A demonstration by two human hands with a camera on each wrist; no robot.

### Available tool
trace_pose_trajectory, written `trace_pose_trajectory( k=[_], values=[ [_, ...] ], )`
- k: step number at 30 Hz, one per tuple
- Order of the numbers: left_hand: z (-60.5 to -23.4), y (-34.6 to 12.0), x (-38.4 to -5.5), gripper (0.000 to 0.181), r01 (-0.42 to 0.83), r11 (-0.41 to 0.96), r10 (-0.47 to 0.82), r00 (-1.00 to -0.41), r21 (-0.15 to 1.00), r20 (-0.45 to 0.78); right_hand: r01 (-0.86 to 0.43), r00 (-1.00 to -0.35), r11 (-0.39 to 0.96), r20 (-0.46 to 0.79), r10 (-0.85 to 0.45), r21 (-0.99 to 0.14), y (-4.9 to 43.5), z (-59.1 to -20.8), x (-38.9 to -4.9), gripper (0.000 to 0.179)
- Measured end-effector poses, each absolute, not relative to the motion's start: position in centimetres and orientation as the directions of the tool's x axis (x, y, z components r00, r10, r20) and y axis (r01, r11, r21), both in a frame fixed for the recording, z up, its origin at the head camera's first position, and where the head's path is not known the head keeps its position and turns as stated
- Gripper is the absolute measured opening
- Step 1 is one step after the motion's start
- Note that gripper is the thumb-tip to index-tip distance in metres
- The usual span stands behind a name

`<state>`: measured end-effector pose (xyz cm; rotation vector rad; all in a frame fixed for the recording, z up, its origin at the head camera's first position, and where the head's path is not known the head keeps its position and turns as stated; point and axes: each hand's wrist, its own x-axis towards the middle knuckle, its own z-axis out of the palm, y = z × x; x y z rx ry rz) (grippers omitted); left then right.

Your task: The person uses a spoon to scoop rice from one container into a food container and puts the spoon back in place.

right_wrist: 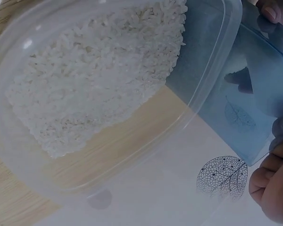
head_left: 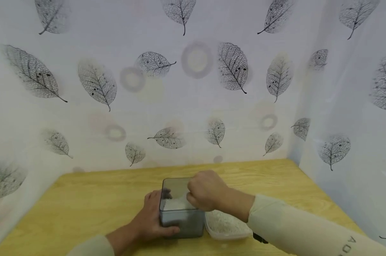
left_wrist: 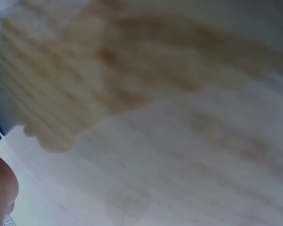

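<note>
A dark, see-through square box [head_left: 183,224] stands on the table with white rice [head_left: 173,204] inside. My left hand [head_left: 153,218] grips its left side, thumb along the front wall and fingers round the back. Over the box's right part, my right hand [head_left: 207,190] has its fingers curled; I cannot tell what it holds, as the hand hides it. In the right wrist view the same hand [right_wrist: 276,183] shows beside the bluish box wall [right_wrist: 240,103]. Just right of the box sits a clear plastic tub [head_left: 216,234] of rice [right_wrist: 99,75].
The wooden table [head_left: 100,199] runs back to a pale leaf-patterned curtain [head_left: 193,99], which also hangs at both sides. A dark object [head_left: 260,238] shows under the right forearm [head_left: 292,220], which reaches across the tub. The left wrist view is mostly blurred.
</note>
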<state>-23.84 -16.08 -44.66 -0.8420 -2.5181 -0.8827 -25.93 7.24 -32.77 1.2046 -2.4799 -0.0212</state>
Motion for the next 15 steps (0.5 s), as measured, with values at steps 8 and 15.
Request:
trace_pose_trajectory(
  k=[8, 15],
  values=[
    [-44.71, -16.07, -23.43, 0.101, 0.606, 0.639, 0.407, -0.789, 0.473, 0.460, -0.694, -0.613, 0.707, 0.407, -0.678, 0.132, 7.30, -33.49, -25.38, 0.047],
    [-44.71, -16.13, -23.29, 0.102, 0.597, 0.658, 0.409, -0.795, 0.459, 0.448, -0.676, -0.694, 0.736, 0.365, -0.621, -0.032, 7.32, -33.15, -25.04, 0.054]
  ],
)
